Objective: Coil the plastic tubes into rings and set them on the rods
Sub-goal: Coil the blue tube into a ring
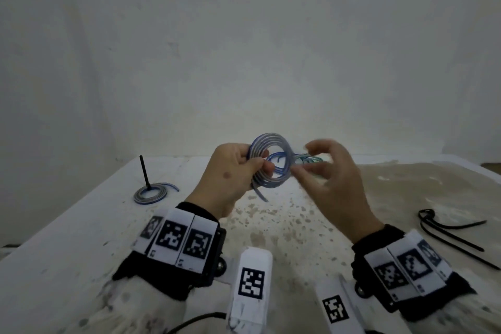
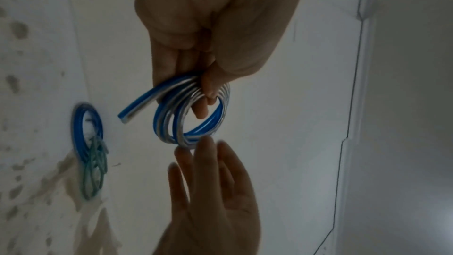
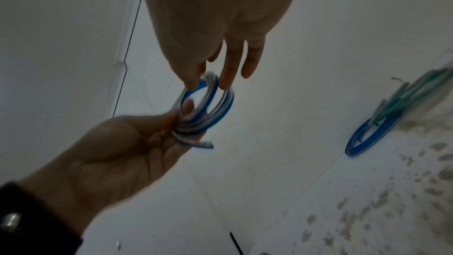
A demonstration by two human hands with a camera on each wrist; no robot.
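Above the table (image 1: 81, 225), blue coil (image 1: 271, 163) between both hands.

Blue-and-clear striped coil (image 1: 271, 163); teal tubes (image 2: 94, 170); black rod (image 1: 144, 171).

Pale, marked wall rising behind a worn white table

A whitish wall (image 1: 244, 49) is filling the space beyond the fingertips, carrying two dark smudges high up and faint stains lower. The table (image 1: 81, 225) is spreading beneath the fingers, its white surface showing brown speckles and a tan patch off to the right. Dim, cool light is washing evenly over everything.
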